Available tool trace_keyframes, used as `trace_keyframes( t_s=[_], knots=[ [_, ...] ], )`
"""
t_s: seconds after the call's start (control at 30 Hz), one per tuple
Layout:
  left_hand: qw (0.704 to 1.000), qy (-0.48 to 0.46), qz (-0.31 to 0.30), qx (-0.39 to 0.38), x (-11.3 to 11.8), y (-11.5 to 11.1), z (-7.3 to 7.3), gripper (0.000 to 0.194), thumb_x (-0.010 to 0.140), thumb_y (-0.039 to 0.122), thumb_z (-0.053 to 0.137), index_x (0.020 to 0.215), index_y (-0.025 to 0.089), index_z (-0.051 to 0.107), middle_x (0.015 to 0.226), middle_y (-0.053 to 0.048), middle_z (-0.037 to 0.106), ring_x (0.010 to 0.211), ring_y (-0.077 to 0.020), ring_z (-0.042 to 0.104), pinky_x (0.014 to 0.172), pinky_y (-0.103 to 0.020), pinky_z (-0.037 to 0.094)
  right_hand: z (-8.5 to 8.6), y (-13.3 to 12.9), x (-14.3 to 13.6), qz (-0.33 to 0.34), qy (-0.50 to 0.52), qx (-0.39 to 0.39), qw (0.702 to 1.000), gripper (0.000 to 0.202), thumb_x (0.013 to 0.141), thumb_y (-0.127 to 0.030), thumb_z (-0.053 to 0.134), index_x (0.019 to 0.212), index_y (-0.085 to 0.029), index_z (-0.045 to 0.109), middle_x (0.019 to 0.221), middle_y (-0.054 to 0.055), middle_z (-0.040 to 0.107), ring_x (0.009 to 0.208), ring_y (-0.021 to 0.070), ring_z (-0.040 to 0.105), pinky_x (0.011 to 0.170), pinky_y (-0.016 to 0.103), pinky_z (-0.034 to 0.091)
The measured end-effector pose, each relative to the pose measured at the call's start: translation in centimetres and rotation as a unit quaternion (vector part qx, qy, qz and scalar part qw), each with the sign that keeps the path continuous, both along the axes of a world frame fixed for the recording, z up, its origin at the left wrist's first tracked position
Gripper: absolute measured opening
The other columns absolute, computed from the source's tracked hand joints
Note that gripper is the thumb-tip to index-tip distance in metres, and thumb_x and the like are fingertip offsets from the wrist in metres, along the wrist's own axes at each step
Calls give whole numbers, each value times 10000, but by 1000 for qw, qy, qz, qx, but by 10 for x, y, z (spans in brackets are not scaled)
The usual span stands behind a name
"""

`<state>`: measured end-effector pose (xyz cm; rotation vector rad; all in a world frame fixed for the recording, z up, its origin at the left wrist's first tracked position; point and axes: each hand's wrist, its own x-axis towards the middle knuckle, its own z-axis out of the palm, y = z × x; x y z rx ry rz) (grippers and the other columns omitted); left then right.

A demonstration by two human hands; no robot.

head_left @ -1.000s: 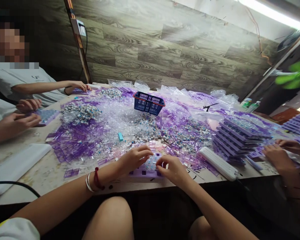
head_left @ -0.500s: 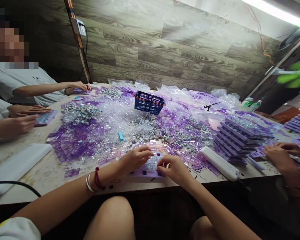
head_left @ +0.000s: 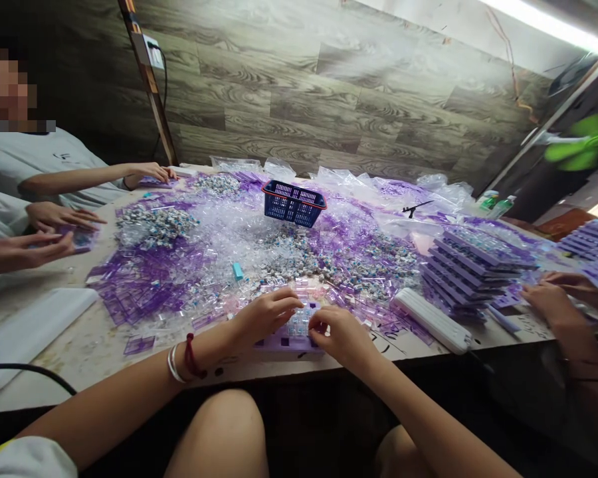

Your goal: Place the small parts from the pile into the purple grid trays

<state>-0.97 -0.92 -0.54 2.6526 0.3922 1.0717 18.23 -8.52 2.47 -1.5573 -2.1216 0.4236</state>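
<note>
A purple tray-like panel (head_left: 292,345) lies at the table's near edge, with clear square pieces (head_left: 299,324) set in its upper face. My left hand (head_left: 266,313) rests over the panel's left part, fingers stretched out towards its far side. At the right side, my right hand (head_left: 339,332) has thumb and forefinger pinched together against the panel; whatever is between the fingertips is too small to make out. Just beyond the panel spreads a heap of small white-and-blue parts (head_left: 294,255) and clear and purple plastic pieces (head_left: 139,282).
A dark blue basket (head_left: 294,204) stands amid the heap. To the right are a white power strip (head_left: 431,320) and a tall stack of purple panels (head_left: 471,272). A white slab-like object (head_left: 40,328) lies left. Co-workers' hands (head_left: 54,232) work at left, another person's hands (head_left: 553,295) at right.
The whole view has shifted slightly. My right hand stays pinched at the panel's right side, and my left hand has barely moved. A co-worker's hands at left have shifted over their panel.
</note>
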Motion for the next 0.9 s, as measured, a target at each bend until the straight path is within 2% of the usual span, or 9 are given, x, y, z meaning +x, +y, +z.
trace_keyframes(
  t_s=[0.17, 0.27, 0.37, 0.47, 0.63, 0.8, 0.9],
  knots=[
    [1000, -4, -5, 15, 1, 0, 1, 193, 917, 109, 425, 1001, 150, 594, 914, -78, 600, 818, -146, 595, 730, -247, 507, -6, 2, 5, -2, 22, -4, 1000, 140, 681, -86, 637, 766, -189, 592, 711, -6, 628, 639, 137, 574, 609, 246, 437],
    [1000, -10, -5, 23, 1, -2, 2, 191, 913, 96, 427, 998, 144, 591, 905, -78, 605, 816, -145, 601, 725, -240, 504, -5, 2, 6, -2, 40, 20, 999, 108, 715, -142, 645, 790, -192, 585, 761, 4, 638, 663, 142, 580, 621, 258, 444],
    [999, -8, -9, 33, 1, -5, 4, 188, 917, 107, 432, 1011, 151, 588, 894, -70, 614, 805, -140, 605, 720, -235, 503, -3, 1, 3, 5, 95, 53, 994, 59, 768, -193, 614, 824, -202, 595, 811, 16, 651, 710, 150, 594, 638, 266, 469],
    [999, 2, -27, 36, -1, -9, 8, 161, 933, 146, 441, 1002, 151, 586, 889, -74, 626, 795, -137, 608, 720, -234, 506, -2, -1, -4, 18, 160, 44, 986, 46, 795, -236, 603, 813, -194, 602, 781, 23, 654, 690, 146, 603, 621, 262, 496],
    [998, -16, -54, 37, -2, -13, 11, 128, 940, 161, 460, 976, 133, 580, 874, -83, 627, 781, -136, 606, 711, -230, 505, -2, -2, -11, 25, 217, 37, 975, 5, 765, -187, 590, 768, -184, 592, 731, 16, 648, 671, 137, 605, 632, 262, 518],
    [996, -17, -79, 35, -1, -13, 10, 123, 925, 200, 511, 1014, 145, 577, 918, -85, 638, 817, -146, 619, 736, -238, 507, -4, 2, -1, 49, 241, -12, 969, 63, 723, -176, 607, 786, -174, 606, 751, 12, 648, 674, 130, 611, 643, 253, 530],
    [995, -10, -92, 22, -1, -12, 11, 232, 885, 271, 588, 1078, 148, 553, 975, -101, 637, 875, -174, 619, 773, -272, 511, -4, 4, 10, 53, 225, -6, 973, 145, 697, -152, 620, 838, -173, 650, 792, 22, 672, 711, 142, 629, 684, 268, 535]
  ],
)
